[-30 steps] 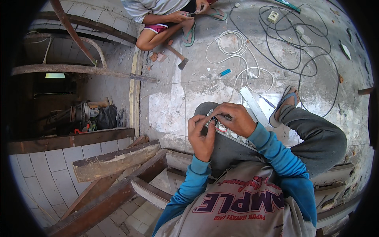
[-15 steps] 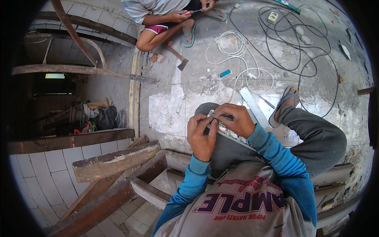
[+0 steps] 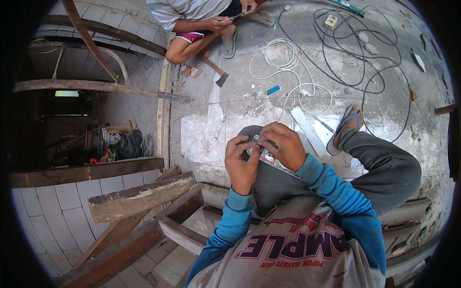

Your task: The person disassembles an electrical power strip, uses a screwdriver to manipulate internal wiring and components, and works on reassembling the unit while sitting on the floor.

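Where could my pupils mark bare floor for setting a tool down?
Free: the floor patch bordered by the wooden strip, the axe and the grey-trousered knee. Crowded: upper right, where black cable loops near the socket, and beyond the right hand, where the white panel, screwdriver and sandalled foot lie close.

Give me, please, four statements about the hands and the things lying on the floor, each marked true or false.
1. The bare left hand and bare right hand are close together at a long, pale, narrow housing. True.
2. The wooden-handled metal axe is in the right hand. False: the axe lies on the floor.
3. The small blue cylinder lies on the floor. True.
4. The co-worker's hands are empty. False: they hold a small red-and-metal item.
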{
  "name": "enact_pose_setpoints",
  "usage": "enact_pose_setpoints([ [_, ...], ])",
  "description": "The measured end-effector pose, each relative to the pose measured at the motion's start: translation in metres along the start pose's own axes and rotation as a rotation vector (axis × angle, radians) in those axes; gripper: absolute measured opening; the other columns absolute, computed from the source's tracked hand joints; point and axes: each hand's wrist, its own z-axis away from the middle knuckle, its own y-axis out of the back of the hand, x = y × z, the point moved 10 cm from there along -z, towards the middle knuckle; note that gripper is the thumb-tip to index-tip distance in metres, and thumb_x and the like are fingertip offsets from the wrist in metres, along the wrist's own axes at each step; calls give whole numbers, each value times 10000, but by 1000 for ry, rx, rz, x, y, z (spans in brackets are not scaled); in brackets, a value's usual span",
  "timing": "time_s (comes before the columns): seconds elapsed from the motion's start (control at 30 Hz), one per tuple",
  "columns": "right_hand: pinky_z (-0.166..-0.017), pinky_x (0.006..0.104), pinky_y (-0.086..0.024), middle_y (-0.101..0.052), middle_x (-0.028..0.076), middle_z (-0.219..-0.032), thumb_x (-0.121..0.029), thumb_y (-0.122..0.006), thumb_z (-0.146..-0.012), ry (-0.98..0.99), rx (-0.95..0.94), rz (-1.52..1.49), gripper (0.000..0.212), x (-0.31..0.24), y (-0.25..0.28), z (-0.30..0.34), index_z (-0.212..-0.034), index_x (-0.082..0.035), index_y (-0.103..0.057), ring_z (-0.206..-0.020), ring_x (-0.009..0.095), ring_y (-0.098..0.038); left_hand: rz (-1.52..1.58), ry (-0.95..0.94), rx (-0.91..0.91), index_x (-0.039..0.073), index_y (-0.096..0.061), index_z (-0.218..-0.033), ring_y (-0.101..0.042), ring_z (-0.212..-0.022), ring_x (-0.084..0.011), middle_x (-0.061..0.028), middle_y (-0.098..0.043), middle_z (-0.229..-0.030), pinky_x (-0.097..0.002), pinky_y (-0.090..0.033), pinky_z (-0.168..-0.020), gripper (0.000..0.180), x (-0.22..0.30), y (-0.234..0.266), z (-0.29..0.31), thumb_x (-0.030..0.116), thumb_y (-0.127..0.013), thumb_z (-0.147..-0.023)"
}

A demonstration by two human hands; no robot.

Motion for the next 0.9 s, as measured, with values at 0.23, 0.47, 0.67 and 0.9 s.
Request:
enact_pose_setpoints([
  [0.23,-717,403,-535,-665,107,-898,-141,-754,-811,-196,-73,69,114,15,-4,9,-876,-66,-698,-829,312,-660,-1,19,-83,11,-756,-909,-613,-973,-158,-96,-666,-1080,-296,-471,-881,134,-5,-2,-11,-3,-736,-777],
  [0.47,-748,411,-537,-665,127,-935,-105,-739,-821,-134,-45,10,131,4,-2,18,-925,-33,-704,-863,323,-657,156,115,-127,-7,-745,-912,-622,-1061,-219,-117,-655,-1116,-330,-466,-956,111,-23,-3,-8,-11,-729,-801],
  [0.67,-792,410,-532,-659,137,-968,-84,-738,-813,-150,-57,-33,145,4,-6,18,-939,-21,-705,-910,330,-649,132,-27,-120,10,-744,-927,-584,-1136,-256,-113,-648,-1139,-371,-446,-997,122,-16,1,-6,-8,-743,-806],
  [0.9,-791,387,-531,-656,123,-987,-63,-731,-826,-262,-83,-185,128,14,-9,19,-949,-27,-725,-903,305,-654,-19,-205,-24,52,-754,-947,-515,-1235,-328,-103,-646,-1173,-431,-414,-1040,139,-3,3,7,23,-760,-811],
])
